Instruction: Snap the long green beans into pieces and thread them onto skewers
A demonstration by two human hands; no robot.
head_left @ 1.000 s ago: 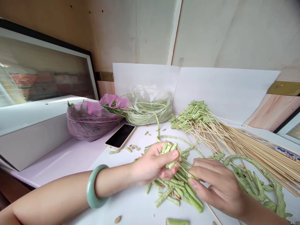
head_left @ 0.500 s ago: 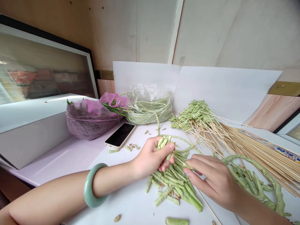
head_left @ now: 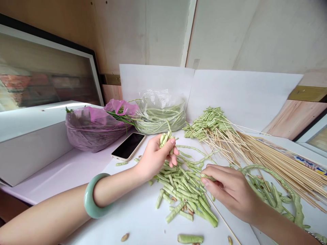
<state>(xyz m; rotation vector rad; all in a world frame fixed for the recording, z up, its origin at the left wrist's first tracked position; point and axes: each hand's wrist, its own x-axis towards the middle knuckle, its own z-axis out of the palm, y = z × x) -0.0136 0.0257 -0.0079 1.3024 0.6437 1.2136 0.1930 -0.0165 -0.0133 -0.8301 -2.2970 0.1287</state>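
Over the heap of cut yardlong bean pieces (head_left: 186,194), the left hand (head_left: 154,157) closes round a bunch of segments (head_left: 163,139), and the right hand (head_left: 228,187) pinches a single segment (head_left: 207,177). Many heaped pieces look unthreaded; toward the back of the bench (head_left: 85,165), stacked bean skewers (head_left: 213,121) appear finished, while long beans (head_left: 162,119) in the clear plastic bag (head_left: 159,97) are uncut.

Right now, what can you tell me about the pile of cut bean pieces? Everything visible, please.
The pile of cut bean pieces is a loose heap of short, pale-green lengths lying at mixed angles, some thicker than others. A few brownish seeds show among them near the front. It rests on the white surface, its far edge partly hidden behind the left hand. A thin stick lies by its right side; contact is unclear.
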